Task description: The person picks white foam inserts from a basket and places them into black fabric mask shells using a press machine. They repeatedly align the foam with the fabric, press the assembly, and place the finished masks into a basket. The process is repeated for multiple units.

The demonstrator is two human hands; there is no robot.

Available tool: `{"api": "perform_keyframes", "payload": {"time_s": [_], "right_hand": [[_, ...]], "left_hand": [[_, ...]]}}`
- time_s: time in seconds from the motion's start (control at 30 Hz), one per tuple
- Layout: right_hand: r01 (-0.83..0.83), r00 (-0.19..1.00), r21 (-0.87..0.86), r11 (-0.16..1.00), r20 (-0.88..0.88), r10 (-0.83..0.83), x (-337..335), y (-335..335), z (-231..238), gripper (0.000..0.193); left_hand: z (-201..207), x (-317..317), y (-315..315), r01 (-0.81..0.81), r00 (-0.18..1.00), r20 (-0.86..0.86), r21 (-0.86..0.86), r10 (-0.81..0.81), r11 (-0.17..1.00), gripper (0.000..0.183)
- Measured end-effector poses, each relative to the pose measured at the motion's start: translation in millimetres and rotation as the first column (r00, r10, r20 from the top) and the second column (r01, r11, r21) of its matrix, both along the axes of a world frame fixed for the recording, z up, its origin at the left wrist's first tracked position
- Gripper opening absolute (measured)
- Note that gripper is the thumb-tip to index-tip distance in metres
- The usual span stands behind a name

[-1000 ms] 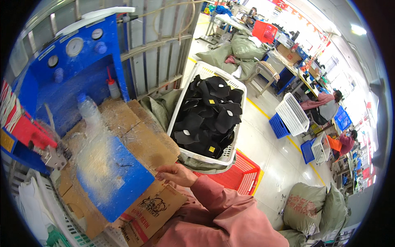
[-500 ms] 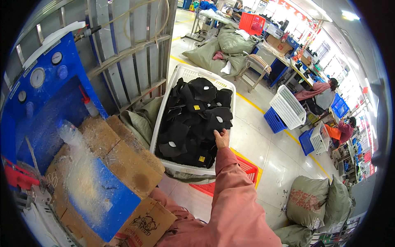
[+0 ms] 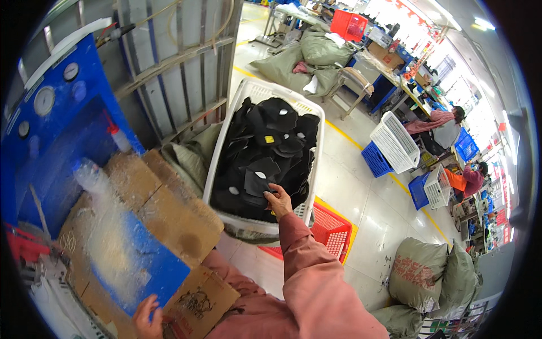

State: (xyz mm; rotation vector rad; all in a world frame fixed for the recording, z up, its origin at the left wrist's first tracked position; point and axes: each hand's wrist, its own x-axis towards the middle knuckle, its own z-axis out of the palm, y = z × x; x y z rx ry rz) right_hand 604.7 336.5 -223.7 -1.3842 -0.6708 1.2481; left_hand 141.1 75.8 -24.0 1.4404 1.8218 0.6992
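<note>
My right hand [image 3: 279,201] pinches the edge of a flat black fabric piece [image 3: 255,186] with a small white oval on it. This piece is over the near part of a white plastic basket [image 3: 316,169]. A heap of similar black pieces [image 3: 270,116] fills the basket, some showing white ovals or a yellow label. At the lower left, my left hand [image 3: 148,317] hovers by a cardboard flap [image 3: 200,305] and a dusty blue panel [image 3: 164,271]; its fingers are loosely bent and apart, with nothing visible in them.
A blue machine with gauges [image 3: 44,101] stands at the left, dusty cardboard [image 3: 175,226] before it. A red basket [image 3: 333,229] sits beside the white one. Stuffed sacks [image 3: 420,274] lie at the lower right. Farther right, two people sit by stacked baskets [image 3: 395,141].
My right hand has drawn back toward me and left, bringing a black piece from the heap with it. My left hand has come into view at the lower left.
</note>
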Motion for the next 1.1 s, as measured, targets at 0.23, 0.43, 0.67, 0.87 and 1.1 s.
{"api": "perform_keyframes", "payload": {"time_s": [0.23,0.43,0.67,0.87,1.1], "right_hand": [[-0.162,0.909,0.065,0.985,-0.377,0.174,-75,-97,81,0.034],[-0.46,0.812,0.163,0.873,-0.322,0.487,-129,-145,156,0.029],[-0.493,0.852,0.277,0.825,-0.038,0.522,-165,-155,198,0.034],[-0.869,0.372,0.26,0.421,0.905,0.209,-206,-158,211,0.043],[-0.926,0.307,0.235,0.295,0.924,0.229,-222,-154,229,0.046]], "left_hand": [[10,81,49,0.38,0.924,-0.088,0.307,-0.372,0.872,0.058],[13,119,72,0.523,0.852,-0.324,0.491,-0.411,0.697,0.073],[-14,74,52,-0.205,0.743,0.658,0.046,0.125,0.978,0.045],[-17,46,40,-0.305,0.226,0.92,-0.245,0.32,0.92,0.033],[-4,19,31,-0.34,0.749,0.621,0.06,0.232,0.938,0.041]]}}
